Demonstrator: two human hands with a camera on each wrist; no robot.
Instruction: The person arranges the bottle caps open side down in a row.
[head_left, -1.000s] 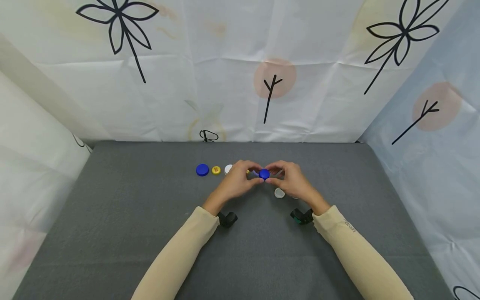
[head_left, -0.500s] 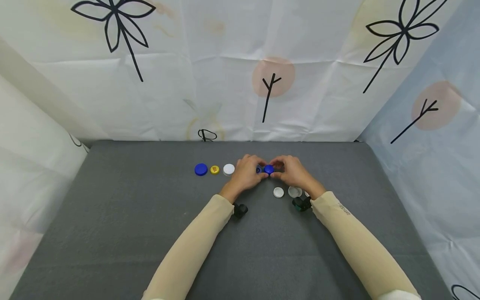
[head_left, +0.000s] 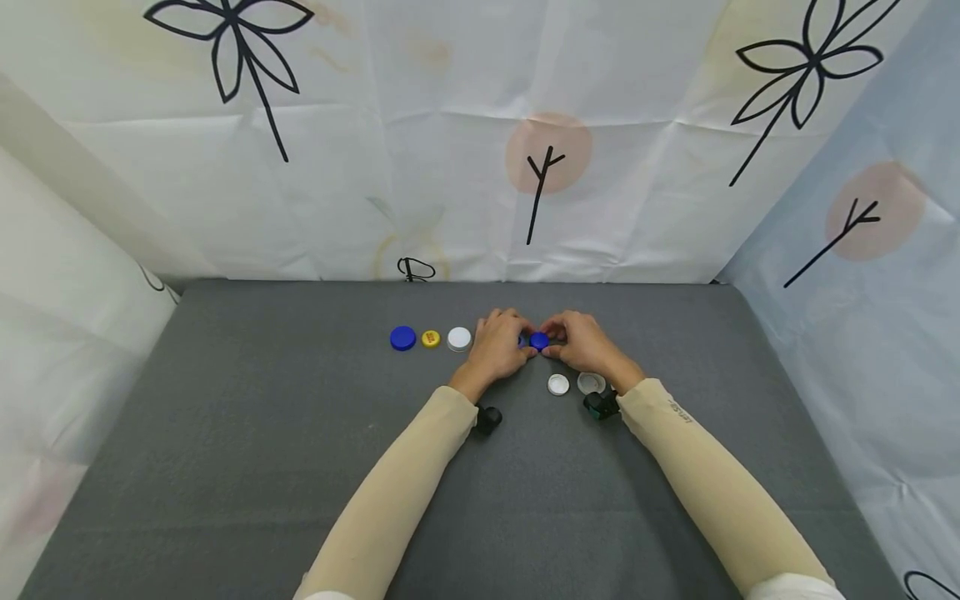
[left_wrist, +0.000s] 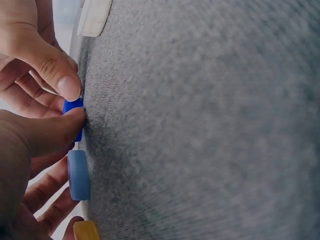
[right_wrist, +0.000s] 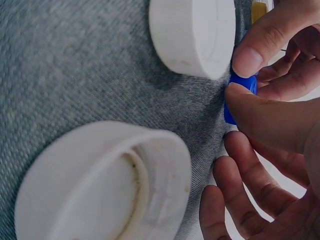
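Observation:
A small dark blue bottle cap (head_left: 538, 341) is pinched from both sides, down at the grey cloth. My left hand (head_left: 498, 343) has its thumb and forefinger on the cap's left side. From the right, my right hand (head_left: 588, 343) grips it with thumb and forefinger, the other fingers spread loosely in the right wrist view. Beside the dark blue cap, under the left hand, a light blue cap (left_wrist: 79, 175) stands in the left wrist view. A yellow cap (left_wrist: 86, 230) lies past it, near the left fingers.
Left of the hands lie a large blue cap (head_left: 402, 338), a yellow cap with print (head_left: 431, 339) and a white cap (head_left: 460, 339), in a row. Nearer the body are a small white cap (head_left: 558, 384) and an upturned white cap (head_left: 591, 382). Patterned cloth (head_left: 450, 183) walls the back.
Both hands have shifted slightly right and farther from the body with the dark blue cap, bringing it to the row's right end. Over the last half second they barely move.

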